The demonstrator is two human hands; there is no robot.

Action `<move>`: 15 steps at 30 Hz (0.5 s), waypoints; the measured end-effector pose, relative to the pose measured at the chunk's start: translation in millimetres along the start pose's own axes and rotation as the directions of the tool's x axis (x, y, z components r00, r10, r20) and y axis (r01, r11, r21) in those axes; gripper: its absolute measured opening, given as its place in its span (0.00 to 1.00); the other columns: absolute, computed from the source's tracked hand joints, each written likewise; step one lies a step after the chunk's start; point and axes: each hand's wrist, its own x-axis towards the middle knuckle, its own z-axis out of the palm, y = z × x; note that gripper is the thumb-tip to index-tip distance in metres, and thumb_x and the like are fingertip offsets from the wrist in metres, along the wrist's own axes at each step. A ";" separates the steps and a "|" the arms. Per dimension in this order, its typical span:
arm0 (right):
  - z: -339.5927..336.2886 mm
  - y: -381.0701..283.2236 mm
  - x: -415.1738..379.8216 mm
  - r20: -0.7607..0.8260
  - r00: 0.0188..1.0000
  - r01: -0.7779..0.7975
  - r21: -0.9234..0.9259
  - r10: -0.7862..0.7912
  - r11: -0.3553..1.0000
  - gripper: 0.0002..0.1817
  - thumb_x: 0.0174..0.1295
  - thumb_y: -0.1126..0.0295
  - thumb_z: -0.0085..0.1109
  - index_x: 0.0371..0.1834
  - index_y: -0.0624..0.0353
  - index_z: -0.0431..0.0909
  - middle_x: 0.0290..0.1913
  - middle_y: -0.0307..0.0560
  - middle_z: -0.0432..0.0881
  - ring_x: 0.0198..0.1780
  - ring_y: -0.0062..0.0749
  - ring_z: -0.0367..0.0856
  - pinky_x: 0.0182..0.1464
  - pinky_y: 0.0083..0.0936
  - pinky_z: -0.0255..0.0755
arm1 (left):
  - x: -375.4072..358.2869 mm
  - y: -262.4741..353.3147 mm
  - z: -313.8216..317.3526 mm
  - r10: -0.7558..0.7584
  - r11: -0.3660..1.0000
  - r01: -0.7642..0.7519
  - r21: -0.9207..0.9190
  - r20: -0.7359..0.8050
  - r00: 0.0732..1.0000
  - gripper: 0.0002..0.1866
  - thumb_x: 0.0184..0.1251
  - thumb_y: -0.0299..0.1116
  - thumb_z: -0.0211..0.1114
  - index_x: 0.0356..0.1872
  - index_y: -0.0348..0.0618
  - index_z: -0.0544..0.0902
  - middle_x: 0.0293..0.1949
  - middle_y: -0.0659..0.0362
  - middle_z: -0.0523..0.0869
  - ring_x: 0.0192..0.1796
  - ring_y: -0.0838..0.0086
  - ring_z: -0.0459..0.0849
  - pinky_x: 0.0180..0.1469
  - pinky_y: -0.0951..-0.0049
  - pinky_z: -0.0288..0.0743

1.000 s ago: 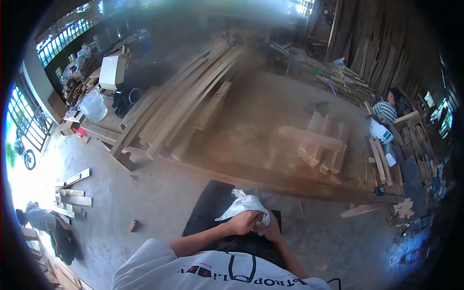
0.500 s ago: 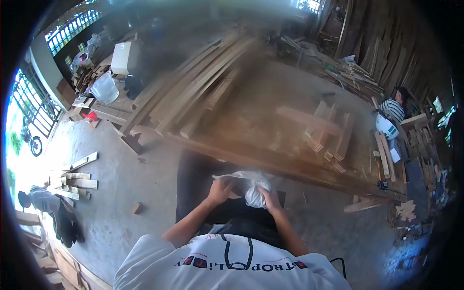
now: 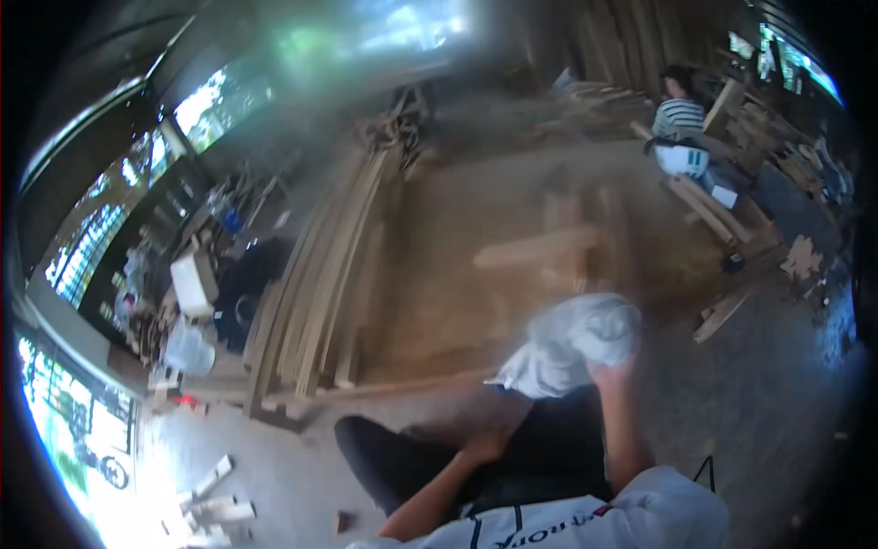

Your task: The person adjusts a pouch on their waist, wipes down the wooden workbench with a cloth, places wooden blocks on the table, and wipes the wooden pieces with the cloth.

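A crumpled white cloth (image 3: 572,346) is held up at the near edge of the large wooden table (image 3: 439,311). My right hand (image 3: 615,368) grips its right side, the fingers partly hidden by the fabric. Lower and to the left, over my dark-trousered lap, is my left hand (image 3: 498,421), smeared by motion, close to the cloth's lower left end; its fingers cannot be made out. Behind the cloth, a blurred wooden piece (image 3: 540,245) lies across other short pieces on the table.
Long wooden strips (image 3: 334,265) lie on the table's left part. A person in a striped top (image 3: 679,114) is at the back right, behind a white and green helmet (image 3: 681,160). Offcuts (image 3: 215,508) lie on the floor at lower left.
The view has turned and shifted. The cloth, earlier bunched between both hands over my lap, is now raised to the right with my right hand. My left hand is lower and farther from my right.
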 end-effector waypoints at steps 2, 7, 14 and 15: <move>-5.7 -34.2 30.9 0.026 0.982 0.188 0.000 -0.188 0.982 0.26 0.75 0.46 0.44 0.58 0.54 0.78 0.55 0.46 0.83 0.59 0.42 0.81 0.60 0.45 0.76 | 13.5 -35.0 44.8 0.102 0.990 -0.101 -0.103 0.009 0.995 0.20 0.77 0.39 0.49 0.58 0.38 0.81 0.56 0.39 0.83 0.61 0.46 0.79 0.67 0.56 0.69; -90.0 -114.5 99.2 -0.255 0.585 0.209 -0.869 -0.770 0.447 0.25 0.73 0.53 0.54 0.60 0.65 0.76 0.55 0.60 0.83 0.62 0.49 0.79 0.64 0.39 0.70 | 8.0 23.5 -45.5 -0.070 0.935 0.161 -0.315 0.281 0.957 0.21 0.77 0.41 0.52 0.62 0.43 0.80 0.62 0.43 0.81 0.64 0.50 0.79 0.69 0.54 0.69; -196.1 -132.5 115.0 0.217 0.636 -0.351 -0.773 -0.740 -0.528 0.26 0.70 0.60 0.58 0.61 0.72 0.75 0.59 0.70 0.79 0.63 0.61 0.74 0.68 0.47 0.63 | 82.9 10.8 -107.7 -0.056 0.888 0.123 -0.443 0.161 0.985 0.21 0.77 0.41 0.52 0.62 0.43 0.80 0.62 0.44 0.81 0.64 0.50 0.79 0.69 0.54 0.70; -251.7 -172.7 103.0 0.328 0.656 -0.315 -0.699 -0.679 -0.642 0.29 0.71 0.58 0.57 0.63 0.74 0.72 0.62 0.70 0.75 0.65 0.62 0.72 0.69 0.46 0.62 | 90.5 7.1 -112.5 -0.052 0.889 0.114 -0.444 0.149 0.988 0.21 0.77 0.41 0.52 0.62 0.42 0.80 0.62 0.44 0.81 0.64 0.50 0.79 0.69 0.54 0.70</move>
